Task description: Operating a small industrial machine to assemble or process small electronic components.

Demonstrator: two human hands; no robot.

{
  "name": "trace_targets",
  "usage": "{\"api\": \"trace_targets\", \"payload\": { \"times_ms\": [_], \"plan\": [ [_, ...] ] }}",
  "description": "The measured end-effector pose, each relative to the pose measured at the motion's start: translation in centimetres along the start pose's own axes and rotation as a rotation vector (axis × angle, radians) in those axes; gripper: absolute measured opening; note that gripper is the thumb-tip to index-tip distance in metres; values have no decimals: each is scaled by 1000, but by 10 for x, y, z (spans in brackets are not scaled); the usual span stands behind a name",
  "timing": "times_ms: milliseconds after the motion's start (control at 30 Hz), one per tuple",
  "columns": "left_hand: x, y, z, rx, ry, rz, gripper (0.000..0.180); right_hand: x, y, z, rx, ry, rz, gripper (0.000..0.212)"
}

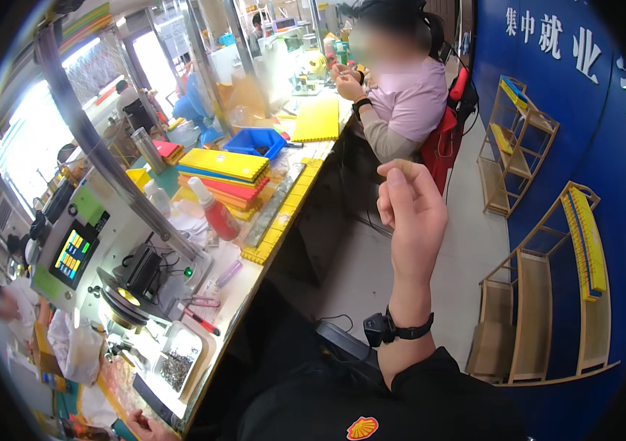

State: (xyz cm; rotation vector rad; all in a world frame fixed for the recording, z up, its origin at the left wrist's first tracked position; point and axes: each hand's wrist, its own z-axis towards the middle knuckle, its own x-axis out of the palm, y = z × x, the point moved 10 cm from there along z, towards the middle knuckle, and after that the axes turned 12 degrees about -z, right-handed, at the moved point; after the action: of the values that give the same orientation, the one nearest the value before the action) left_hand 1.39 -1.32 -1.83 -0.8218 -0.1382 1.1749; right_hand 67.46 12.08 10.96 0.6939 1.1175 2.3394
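My right hand (414,213) is raised over the floor, to the right of the workbench. Its fingers are curled in with the thumb pressed against them; anything held is too small or hidden to make out. A black strap with a dark device (380,328) circles that wrist. At the lower left, my left hand (148,426) is partly cut off by the picture's edge, beside the bench, and its grip is unclear. Close to it are a dark strip (155,397) and a white tray (197,345) of small dark metal parts. A machine with a lit screen (74,250) stands behind the tray.
A co-worker in a pink top (408,95) sits farther along the bench. Stacked yellow, blue and red boards (225,165), a red bottle (214,213) and a blue bin (256,140) lie there. Wooden racks (533,316) stand along the blue wall. A metal post (100,140) rises from the bench.
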Motion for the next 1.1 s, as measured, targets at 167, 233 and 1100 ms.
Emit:
{"api": "trace_targets", "payload": {
  "times_ms": [167, 233, 1100],
  "plan": [
    [-2, 7, 1, -14, -7, 11, 23, -2, -2, 0, 30, -14, -16, 16],
    [-2, 4, 0, -28, -7, -4, 23, -1, 0, -1, 9, -3, -2, 16],
    [-18, 52, -2, -39, 46, -122, 35, -1, -1, -1, -60, -19, 9, 18]
  ]
}}
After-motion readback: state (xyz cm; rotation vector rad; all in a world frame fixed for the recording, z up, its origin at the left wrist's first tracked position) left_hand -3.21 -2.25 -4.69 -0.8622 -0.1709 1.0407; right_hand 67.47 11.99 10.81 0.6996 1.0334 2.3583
